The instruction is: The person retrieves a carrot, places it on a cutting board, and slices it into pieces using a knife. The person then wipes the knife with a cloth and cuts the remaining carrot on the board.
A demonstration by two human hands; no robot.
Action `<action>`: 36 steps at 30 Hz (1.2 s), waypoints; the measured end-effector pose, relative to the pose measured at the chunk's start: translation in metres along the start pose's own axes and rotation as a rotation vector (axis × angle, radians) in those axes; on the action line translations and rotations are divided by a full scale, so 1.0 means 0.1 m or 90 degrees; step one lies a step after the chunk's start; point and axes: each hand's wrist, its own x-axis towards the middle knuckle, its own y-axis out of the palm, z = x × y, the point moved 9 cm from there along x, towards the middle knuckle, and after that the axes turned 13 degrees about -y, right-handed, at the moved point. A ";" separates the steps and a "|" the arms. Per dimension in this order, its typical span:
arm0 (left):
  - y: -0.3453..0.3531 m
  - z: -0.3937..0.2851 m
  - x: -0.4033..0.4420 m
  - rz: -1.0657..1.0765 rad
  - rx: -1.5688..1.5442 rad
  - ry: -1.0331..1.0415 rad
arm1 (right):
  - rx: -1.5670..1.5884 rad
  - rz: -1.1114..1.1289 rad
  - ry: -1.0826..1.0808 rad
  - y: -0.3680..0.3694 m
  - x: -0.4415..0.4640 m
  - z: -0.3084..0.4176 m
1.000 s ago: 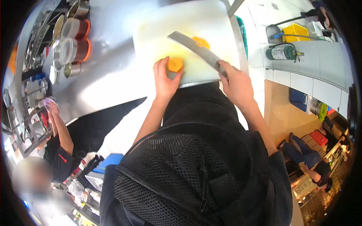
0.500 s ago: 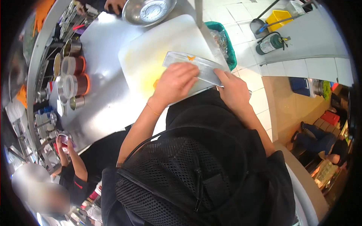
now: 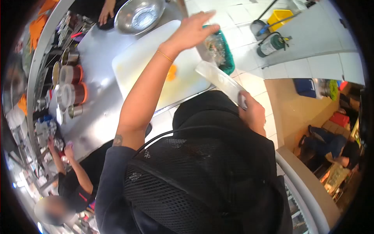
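My left hand (image 3: 194,30) reaches across the white cutting board (image 3: 132,62), its thumb and fingers apart above the near side of a green bin (image 3: 230,62). I see nothing held in it. My right hand (image 3: 253,114) is closed around the handle of a cleaver (image 3: 221,81). The cleaver's broad blade tilts off the board's right corner, close to the bin. A small orange piece of food (image 3: 171,73) lies on the board beside my left forearm. Yellowish stains mark the board's surface. Rubbish in clear plastic (image 3: 215,50) shows inside the bin.
A metal bowl (image 3: 124,24) stands beyond the board, near another person's hand (image 3: 106,13). Lidded containers (image 3: 74,93) line the left of the steel table (image 3: 97,50). A co-worker (image 3: 80,175) stands at lower left. A fire extinguisher (image 3: 270,45) is to the right.
My left hand has left the cleaver's blade and swung up and right to the bin. The cleaver, in my right hand, has moved off the board, and the orange scrap is gone from its blade.
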 end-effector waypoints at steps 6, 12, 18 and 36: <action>-1.07 0.86 -1.10 0.029 -0.116 -0.300 | 0.174 0.123 0.168 0.11 -0.18 -0.32; -0.59 1.08 -3.01 -0.036 -0.077 -0.510 | 0.330 0.136 0.006 0.33 0.15 0.00; -0.27 1.11 -3.51 -0.378 -0.023 -0.569 | 0.444 0.306 -0.030 0.49 0.65 0.63; -0.40 1.04 -3.31 -0.274 -0.007 -0.474 | 0.157 0.205 -0.136 1.04 0.82 0.59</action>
